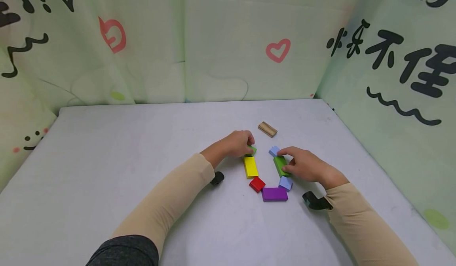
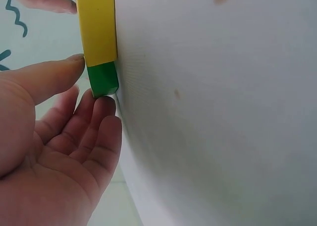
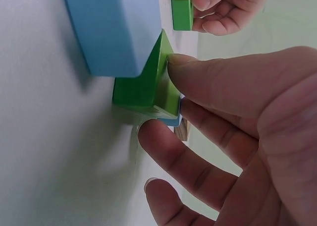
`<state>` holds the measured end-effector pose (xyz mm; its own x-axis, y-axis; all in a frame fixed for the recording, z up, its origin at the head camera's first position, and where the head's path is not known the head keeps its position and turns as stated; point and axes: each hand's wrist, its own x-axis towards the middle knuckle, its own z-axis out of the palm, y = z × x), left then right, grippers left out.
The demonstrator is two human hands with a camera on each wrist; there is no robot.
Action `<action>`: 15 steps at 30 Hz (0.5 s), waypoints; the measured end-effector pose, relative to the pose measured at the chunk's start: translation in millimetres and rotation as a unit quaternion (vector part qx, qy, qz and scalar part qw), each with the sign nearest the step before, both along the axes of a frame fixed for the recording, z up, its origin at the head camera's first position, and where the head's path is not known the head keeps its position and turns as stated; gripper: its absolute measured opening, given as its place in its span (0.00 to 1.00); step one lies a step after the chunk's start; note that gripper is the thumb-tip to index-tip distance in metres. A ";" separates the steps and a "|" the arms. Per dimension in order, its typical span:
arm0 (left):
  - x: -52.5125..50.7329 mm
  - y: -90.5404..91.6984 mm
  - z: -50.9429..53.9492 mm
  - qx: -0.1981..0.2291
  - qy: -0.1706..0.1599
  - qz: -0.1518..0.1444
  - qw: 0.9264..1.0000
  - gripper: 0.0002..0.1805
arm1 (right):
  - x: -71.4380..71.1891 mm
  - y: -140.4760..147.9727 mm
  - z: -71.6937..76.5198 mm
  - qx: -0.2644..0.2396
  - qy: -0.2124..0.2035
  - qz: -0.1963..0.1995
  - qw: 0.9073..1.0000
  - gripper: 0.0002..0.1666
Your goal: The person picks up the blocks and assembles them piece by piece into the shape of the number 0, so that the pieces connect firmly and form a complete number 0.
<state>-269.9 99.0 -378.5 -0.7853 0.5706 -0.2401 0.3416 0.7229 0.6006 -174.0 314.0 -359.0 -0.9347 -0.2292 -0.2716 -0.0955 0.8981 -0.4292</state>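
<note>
My left hand [image 1: 236, 143] pinches a small green block [image 2: 102, 79] between thumb and fingertips, at the far end of a yellow block [image 1: 251, 167]. The right hand [image 1: 308, 165] has its thumb on a larger green block [image 1: 280, 165], its other fingers along that block's far side. Its index finger reaches a light blue block [image 1: 274, 151] at the far end. A second light blue block [image 1: 285, 183] lies at the green block's near end. A purple block [image 1: 274, 194] and a red block [image 1: 257, 184] join the two sides into a U-shaped row.
A brown wooden block [image 1: 267, 129] lies apart, beyond both hands. All the blocks are on a white table [image 1: 117, 159]. Pale green cloth [image 1: 221, 40] with writing and hearts hangs behind and beside the table.
</note>
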 end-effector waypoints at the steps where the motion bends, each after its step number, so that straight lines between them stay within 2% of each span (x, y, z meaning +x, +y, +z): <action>1: 0.5 -0.1 0.3 -0.001 0.000 0.001 1.000 0.14 | 0.0 -0.1 0.0 0.000 -0.001 -0.001 1.000 0.29; 15: 0.7 -0.3 -1.0 -0.001 0.002 -0.003 1.000 0.14 | -0.6 0.9 -1.1 0.001 0.004 0.002 1.000 0.29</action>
<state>-269.2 98.7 -379.5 -0.7832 0.5742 -0.2386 0.3471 0.7221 0.5985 -174.6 314.9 -360.1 -0.9360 -0.2326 -0.2642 -0.1029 0.8987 -0.4264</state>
